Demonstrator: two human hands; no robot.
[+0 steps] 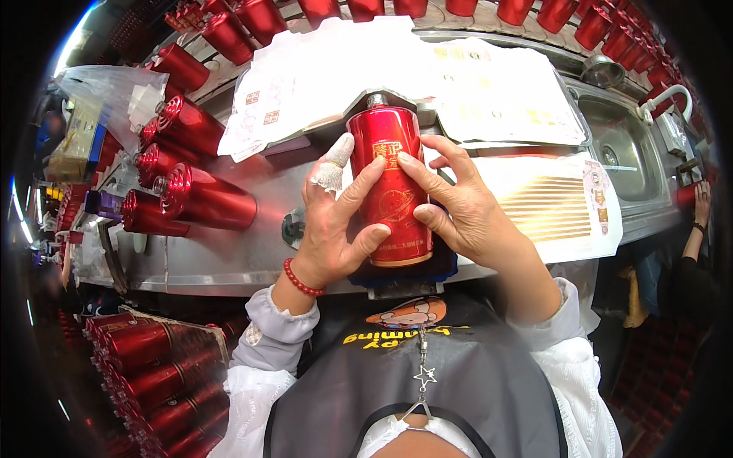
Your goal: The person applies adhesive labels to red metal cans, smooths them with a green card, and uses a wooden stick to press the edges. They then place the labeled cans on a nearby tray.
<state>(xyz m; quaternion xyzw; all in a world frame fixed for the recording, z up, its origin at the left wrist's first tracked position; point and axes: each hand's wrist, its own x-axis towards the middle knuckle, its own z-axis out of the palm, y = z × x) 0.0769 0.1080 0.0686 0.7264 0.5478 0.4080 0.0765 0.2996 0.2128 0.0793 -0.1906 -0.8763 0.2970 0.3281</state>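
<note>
A shiny red bottle [396,200] with gold markings lies in a cradle on the metal bench, its neck pointing away from me. My left hand [330,217] is at its left side, fingers spread. The left index fingertip touches the gold square mark and the thumb rests lower on the bottle. Another left finger wears a whitish finger cover [332,163]. From the right, my right hand [467,211] lays its index fingertip on the same mark, thumb lower down, other fingers apart. Neither hand wraps around the bottle. The bottle's underside is hidden.
Printed sheets [500,91] lie beyond the bottle; a gold-striped sheet [546,200] is at right. Several red bottles [210,197] lie at left, others are stacked below [145,343]. A metal sink [618,149] stands at right, where another person's hand [702,204] touches a red bottle.
</note>
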